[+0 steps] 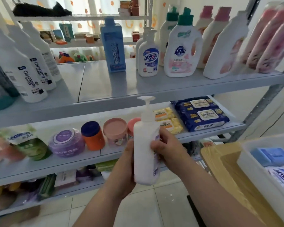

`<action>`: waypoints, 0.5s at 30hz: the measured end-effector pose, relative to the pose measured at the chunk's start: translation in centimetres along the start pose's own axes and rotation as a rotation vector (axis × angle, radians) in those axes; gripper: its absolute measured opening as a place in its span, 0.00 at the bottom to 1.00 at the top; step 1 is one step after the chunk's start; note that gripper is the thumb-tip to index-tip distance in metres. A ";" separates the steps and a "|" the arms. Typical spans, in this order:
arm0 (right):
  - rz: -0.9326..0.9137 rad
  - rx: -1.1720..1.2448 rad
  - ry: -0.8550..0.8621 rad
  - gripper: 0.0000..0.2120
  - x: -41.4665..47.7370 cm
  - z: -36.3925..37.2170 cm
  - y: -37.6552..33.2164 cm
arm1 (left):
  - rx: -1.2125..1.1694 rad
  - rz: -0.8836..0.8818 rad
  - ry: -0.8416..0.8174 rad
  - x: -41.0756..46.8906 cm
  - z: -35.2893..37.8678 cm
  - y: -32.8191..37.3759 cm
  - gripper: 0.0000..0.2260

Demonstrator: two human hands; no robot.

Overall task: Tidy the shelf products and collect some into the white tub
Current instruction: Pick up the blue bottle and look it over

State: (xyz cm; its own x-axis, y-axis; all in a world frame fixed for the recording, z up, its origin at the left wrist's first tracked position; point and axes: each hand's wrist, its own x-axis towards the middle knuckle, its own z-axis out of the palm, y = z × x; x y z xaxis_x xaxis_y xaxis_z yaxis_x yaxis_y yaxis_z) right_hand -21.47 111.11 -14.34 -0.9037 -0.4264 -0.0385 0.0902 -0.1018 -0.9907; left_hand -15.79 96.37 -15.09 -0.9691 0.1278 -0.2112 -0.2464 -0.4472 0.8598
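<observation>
Both hands grip a white pump bottle (145, 154) upright before the shelf (154, 90); left hand (127, 169) behind, right hand (166, 147) in front; white tub (252, 163) right of the shelf.

1. Grey metal upper shelf board (105, 86): white plastic spray bottles (28, 76) at the left end, tall blue square bottle (113, 46) mid, set far back. Right of it is a blue-labelled white pump dispenser (148, 59), with a green-capped white detergent jug (181, 51) just beside on its right.
2. Grey metal middle shelf board (56, 163), below. Left to right: green plastic pouch (28, 143), purple round plastic tub (66, 143), orange jar with blue lid (93, 136), pink-lidded jar (115, 133), yellow wipe packs (169, 120), dark blue wipe packs (202, 115).
3. Plain white plastic pump bottle (145, 154): upright, near side of the middle shelf, just right of the pink-lidded jar, held between left hand (125, 171) and right hand (167, 148).
4. White plastic tub (252, 169): near right, on a light wooden board (223, 163). Blue soap bar (269, 155) lies inside.
</observation>
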 end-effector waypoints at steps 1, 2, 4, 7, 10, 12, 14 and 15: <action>0.002 -0.021 0.024 0.42 -0.3 -0.6 0.1 | 0.036 0.022 0.002 0.0 0.2 -0.4 0.23; -0.001 -0.035 0.038 0.39 -0.8 -1.3 0.2 | 0.070 0.043 -0.007 0.0 0.5 -0.9 0.25; -0.009 -0.065 0.085 0.37 -1.8 -2.8 0.6 | 0.177 0.095 -0.044 0.6 1.2 -2.3 0.33; -0.004 -0.047 0.194 0.35 -3.5 -5.7 1.2 | 0.273 0.147 -0.026 1.5 3.4 -3.9 0.29; -0.027 0.044 0.218 0.23 -5.9 -9.3 1.5 | 0.319 0.121 0.061 2.4 6.4 -5.7 0.24; 0.013 0.161 0.205 0.17 -7.4 -11.9 1.3 | 0.285 0.046 0.120 2.9 9.1 -6.8 0.27; 0.034 0.235 0.169 0.21 -8.9 -14.6 1.5 | 0.180 -0.108 0.157 3.9 11.5 -8.1 0.24; 0.032 0.254 0.157 0.25 -9.7 -15.8 1.8 | 0.134 -0.199 0.136 4.4 12.7 -8.8 0.22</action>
State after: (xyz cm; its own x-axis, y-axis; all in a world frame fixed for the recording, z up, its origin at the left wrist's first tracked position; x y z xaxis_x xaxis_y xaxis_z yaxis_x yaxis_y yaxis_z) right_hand -19.18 129.27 -17.81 -0.9506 -0.2910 -0.1082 0.2034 -0.3204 -0.9252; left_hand -17.66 112.08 -17.67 -0.8970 0.0773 -0.4352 -0.4370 -0.3030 0.8469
